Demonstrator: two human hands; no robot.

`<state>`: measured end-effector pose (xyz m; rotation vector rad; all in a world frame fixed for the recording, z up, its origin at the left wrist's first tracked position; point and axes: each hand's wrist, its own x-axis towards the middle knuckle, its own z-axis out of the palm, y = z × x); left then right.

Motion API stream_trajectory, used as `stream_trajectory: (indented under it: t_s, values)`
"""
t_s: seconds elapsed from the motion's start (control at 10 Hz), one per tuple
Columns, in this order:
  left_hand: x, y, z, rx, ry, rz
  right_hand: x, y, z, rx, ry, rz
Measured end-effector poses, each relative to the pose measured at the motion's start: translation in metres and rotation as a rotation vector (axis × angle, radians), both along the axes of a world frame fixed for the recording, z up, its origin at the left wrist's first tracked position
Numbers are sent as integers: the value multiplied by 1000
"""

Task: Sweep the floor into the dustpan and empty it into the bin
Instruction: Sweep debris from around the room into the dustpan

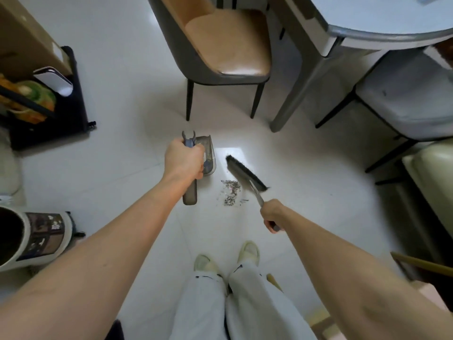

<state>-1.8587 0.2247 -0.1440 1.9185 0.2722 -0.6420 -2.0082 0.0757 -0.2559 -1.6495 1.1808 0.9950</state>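
**A:** On the white tiled floor [110, 168], where was the debris seen?

**B:** A small pile of grey debris [231, 192] was seen between dustpan and brush, just ahead of the feet. Not yet collected.

**A:** Dustpan?

**B:** The translucent grey dustpan [209, 153] was held by the left hand [184, 161]; fingers were curled tight around its blue handle [189, 142]. Pan was positioned left of the pile, near it. Contact with the floor could not be confirmed. Some bits were visible inside.

**A:** Brush?

**B:** The black-bristled hand brush [245, 173] was gripped by the right hand [272, 215], fingers wrapped around the handle end. Bristles were placed just right of the pile, angled across it.

**A:** Bin?

**B:** A white bin [22, 238] with a dark opening was seen at the far left, well apart from the pile.

**A:** Surroundings?

**B:** A tan-seated chair [228, 52] and a grey table [382, 28] were noted beyond the dustpan; a black cart [73, 111] at upper left.
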Motion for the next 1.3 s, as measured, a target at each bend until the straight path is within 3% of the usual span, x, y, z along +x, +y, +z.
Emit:
stream_trajectory:
  t_s: [0.1, 0.3, 0.7, 0.9, 1.1, 1.3]
  values:
    - [1, -3, 1, -6, 19, 35, -19, 2, 6, 50, -6, 46]
    - [-4, 7, 9, -51, 72, 143, -28, -18, 30, -116, -8, 259]
    - [-19, 40, 2, 29, 65, 306, 37, -20, -11, -271, 13, 787]
    - [-31, 55, 12, 104, 68, 227, 27, -58, 1, -389, -26, 959]
    - [-43, 61, 17, 247, 60, 51, -1, -76, 33, -372, 8, 984]
    - [-44, 65, 32, 411, 61, -137, -50, -81, 49, -265, 18, 788]
